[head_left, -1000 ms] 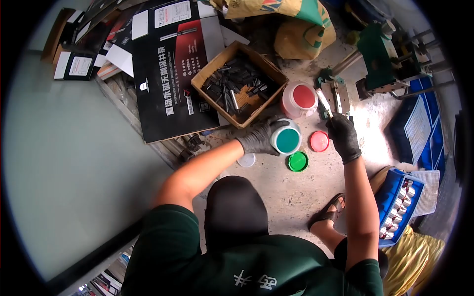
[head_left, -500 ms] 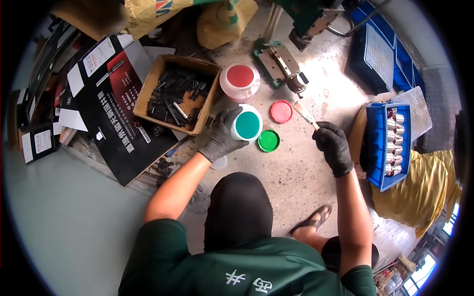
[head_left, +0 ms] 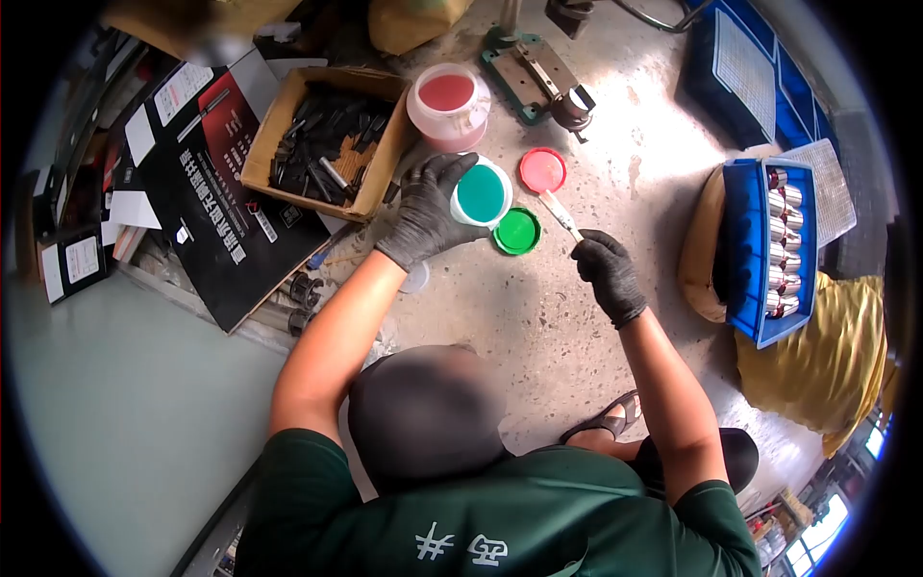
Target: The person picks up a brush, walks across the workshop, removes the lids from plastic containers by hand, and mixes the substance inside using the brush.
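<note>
Teal-filled round white jar (head_left: 481,195) is clasped by dark-gloved left hand (head_left: 428,212); dark-gloved right hand (head_left: 611,276) pinches pale slim brush (head_left: 561,213).

The left hand (head_left: 420,213) covers one side of the white tub (head_left: 464,219), and its forearm (head_left: 332,341) hides part of the pale disc (head_left: 416,279) beside the wrist. The right hand (head_left: 611,276) conceals the end of the brush (head_left: 560,212). Beyond the left hand, the top edge cuts off the yellow sack (head_left: 413,24); beyond the right, the green press (head_left: 532,75). Left of the left hand, the black panel (head_left: 216,197) bears print too small to read.
</note>
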`<state>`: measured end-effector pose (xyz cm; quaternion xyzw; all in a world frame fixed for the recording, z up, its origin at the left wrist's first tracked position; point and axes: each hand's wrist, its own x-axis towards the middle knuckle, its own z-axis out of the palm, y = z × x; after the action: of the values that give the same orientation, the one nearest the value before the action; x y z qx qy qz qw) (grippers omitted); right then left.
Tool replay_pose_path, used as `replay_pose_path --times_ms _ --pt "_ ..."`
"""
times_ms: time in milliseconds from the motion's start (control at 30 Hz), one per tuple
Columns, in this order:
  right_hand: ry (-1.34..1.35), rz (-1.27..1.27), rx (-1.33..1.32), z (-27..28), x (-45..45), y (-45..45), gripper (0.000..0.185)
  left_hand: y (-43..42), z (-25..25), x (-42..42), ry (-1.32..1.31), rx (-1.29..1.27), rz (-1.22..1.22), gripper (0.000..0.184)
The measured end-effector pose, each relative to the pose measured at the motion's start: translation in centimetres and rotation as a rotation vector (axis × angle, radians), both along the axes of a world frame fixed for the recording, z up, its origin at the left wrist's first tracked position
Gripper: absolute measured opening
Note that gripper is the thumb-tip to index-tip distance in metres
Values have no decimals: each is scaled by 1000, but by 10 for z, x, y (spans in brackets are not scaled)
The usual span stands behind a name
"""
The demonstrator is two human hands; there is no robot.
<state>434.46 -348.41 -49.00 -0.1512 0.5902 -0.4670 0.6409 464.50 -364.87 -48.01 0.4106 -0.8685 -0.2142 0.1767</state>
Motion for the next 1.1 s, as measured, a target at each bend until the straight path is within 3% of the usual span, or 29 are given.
replay_pose_path --times_ms 200,433,833,1100 --pt "-61 -105 39 -16 27 1 31 -4 13 -17 114 17 0 95" --pt "-153 -194 83 -26 44 4 33 -5 6 -26 61 -64 -128 94" --pt "-126 -257 91 -39 38 26 36 7 -8 -50 -5 -13 -129 96" --pt "-123 -294 114 -43 38 23 35 14 -6 -68 -38 -131 -166 89"
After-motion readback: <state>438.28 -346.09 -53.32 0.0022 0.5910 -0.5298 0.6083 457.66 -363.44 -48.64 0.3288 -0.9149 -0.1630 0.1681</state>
